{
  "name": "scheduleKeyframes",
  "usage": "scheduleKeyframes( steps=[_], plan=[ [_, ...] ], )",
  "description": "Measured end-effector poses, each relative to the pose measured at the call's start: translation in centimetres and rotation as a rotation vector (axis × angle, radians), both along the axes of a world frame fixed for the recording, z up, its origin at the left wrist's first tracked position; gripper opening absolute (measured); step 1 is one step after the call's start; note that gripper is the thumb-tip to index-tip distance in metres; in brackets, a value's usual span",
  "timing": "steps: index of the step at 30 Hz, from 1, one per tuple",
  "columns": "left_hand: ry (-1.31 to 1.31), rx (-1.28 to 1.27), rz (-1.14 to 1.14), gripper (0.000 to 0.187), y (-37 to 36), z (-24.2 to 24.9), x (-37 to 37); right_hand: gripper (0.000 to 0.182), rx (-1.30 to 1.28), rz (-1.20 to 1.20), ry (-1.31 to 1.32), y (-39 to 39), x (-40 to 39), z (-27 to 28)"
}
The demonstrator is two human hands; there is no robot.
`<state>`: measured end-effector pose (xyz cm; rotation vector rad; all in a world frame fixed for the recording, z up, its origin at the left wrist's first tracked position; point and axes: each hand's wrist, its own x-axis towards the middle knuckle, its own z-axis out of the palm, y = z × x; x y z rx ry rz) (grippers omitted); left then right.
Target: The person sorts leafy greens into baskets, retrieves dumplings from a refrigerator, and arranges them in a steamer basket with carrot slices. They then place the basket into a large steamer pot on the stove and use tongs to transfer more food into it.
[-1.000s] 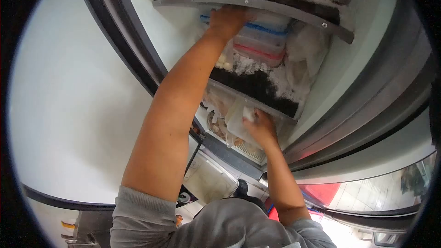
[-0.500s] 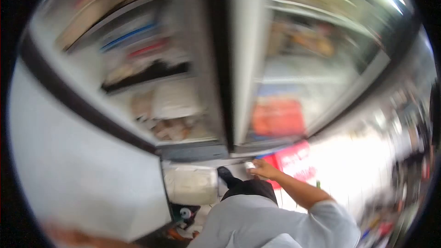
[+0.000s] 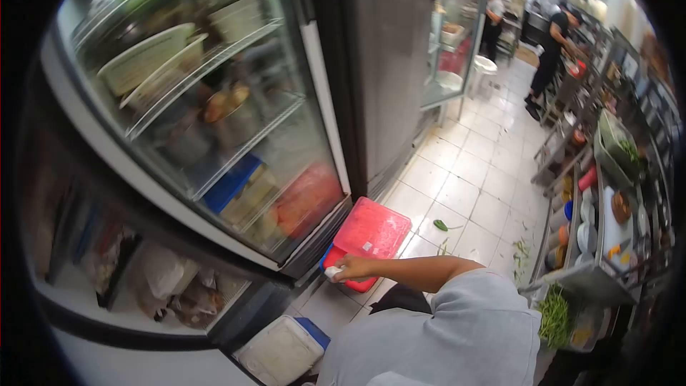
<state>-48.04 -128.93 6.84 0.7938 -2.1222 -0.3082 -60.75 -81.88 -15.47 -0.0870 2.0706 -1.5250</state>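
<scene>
My right hand (image 3: 350, 268) reaches out low in front of my body, its fingers closed on a small white thing (image 3: 334, 273), perhaps a crumpled cloth. Under and beyond that hand are red plastic containers on the floor, one with a pinkish-red lid (image 3: 375, 227). They stand against the base of a glass-doored fridge (image 3: 236, 121), whose door is shut over tubs, pots and a red container. At the lower left, another fridge section (image 3: 171, 314) stands open, with bagged food on its shelf. My left hand is out of view.
A white tub (image 3: 280, 349) with a blue edge sits on the floor near my feet. Leaf scraps (image 3: 441, 225) lie on the white tiles. Along the right runs a steel counter (image 3: 586, 279) with bowls and greens. Two people work farther back by a white stool (image 3: 484, 68).
My view has swung to the right, bringing the aisle and counter into sight. My left hand, blurred at the lower left before, has left the view. The white thing stays in my right hand.
</scene>
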Motion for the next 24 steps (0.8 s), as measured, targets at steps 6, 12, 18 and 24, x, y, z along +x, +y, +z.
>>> scheduleKeyframes(
  steps=[6,12,18,24],
  plan=[
    [0.042,0.025,-0.179,0.043,9.8,-0.1,-2.7,0.037,-0.132,-0.124,-0.001,6.7,4.7,-1.6],
    [0.115,0.110,-0.446,0.042,23.6,-0.6,-4.8,0.036,-0.065,-0.270,0.019,20.4,12.4,-2.5],
    [0.122,0.360,-0.974,0.043,43.4,-2.3,-6.5,0.046,-0.042,-0.540,0.153,33.7,20.2,-1.4],
    [-0.816,1.793,-1.749,0.047,67.7,-11.9,-4.6,0.048,0.164,-0.988,0.400,42.0,28.3,3.1]
  ],
)
